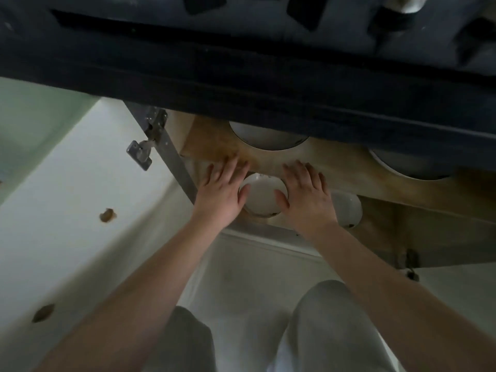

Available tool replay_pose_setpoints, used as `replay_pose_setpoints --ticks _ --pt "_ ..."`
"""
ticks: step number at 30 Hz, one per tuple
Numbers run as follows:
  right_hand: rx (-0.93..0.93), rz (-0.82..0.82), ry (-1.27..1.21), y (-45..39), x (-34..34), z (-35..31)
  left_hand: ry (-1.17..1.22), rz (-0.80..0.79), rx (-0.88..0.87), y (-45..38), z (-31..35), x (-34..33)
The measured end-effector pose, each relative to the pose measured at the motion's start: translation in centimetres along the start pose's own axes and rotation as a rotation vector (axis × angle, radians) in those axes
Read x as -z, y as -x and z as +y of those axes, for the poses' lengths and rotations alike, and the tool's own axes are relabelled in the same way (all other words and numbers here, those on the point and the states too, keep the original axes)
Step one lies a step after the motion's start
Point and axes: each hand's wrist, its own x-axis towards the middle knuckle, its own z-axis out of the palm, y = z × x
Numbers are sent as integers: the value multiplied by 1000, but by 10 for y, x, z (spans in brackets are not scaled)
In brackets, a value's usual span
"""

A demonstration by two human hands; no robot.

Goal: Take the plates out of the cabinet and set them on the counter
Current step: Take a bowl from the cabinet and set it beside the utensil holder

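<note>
- The small white plate [264,196] lies flat on the wooden cabinet shelf [335,167], close to the shelf's front edge. The left hand [224,190] and right hand [304,196] flank it, fingers spread and fairly straight, thumbs at its rim; neither is curled round it yet.
- With flat hands pressing only from the sides, the plate could slip out as it lifts; a smooth glazed rim gives little hold.
- It looks as if it may be more than one stacked plate, though I cannot tell; if so, a lower one could be dragged forward off the shelf.
- Just right of the small white plate, partly behind the right wrist, sits a second white dish [349,210]; a wrist swing could knock it off the edge.
- The dark surface [241,76] overhangs the shelf above the small white plate, so lifting steeply risks striking its underside.
- Further back than the small white plate, two larger plates [265,139] lie half hidden and awkward to reach.
</note>
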Motion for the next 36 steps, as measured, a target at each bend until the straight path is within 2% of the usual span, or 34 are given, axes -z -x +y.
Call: replay_pose_setpoints --ticks 8,14,18,24,28,32,36 --pt "41 269 111 -12 -31 -5 18 324 -137 -21 -16 -41" --pt "40 438 157 -22 -56 -1 -73 516 -125 -31 -12 -51" --pt "30 471 166 -23 -60 -1 -71 500 -135 -28 -13 -50" --pt "23 417 150 -20 -51 -4 -76 430 -103 -28 -11 -37" --pt "51 469 81 -21 -48 -1 -96 425 -119 -29 -11 -39" --pt "25 451 -140 -29 -31 7 -74 439 -135 -24 -8 -38" --pt "-133 409 -528 -42 -7 11 83 408 -54 -31 -5 -21"
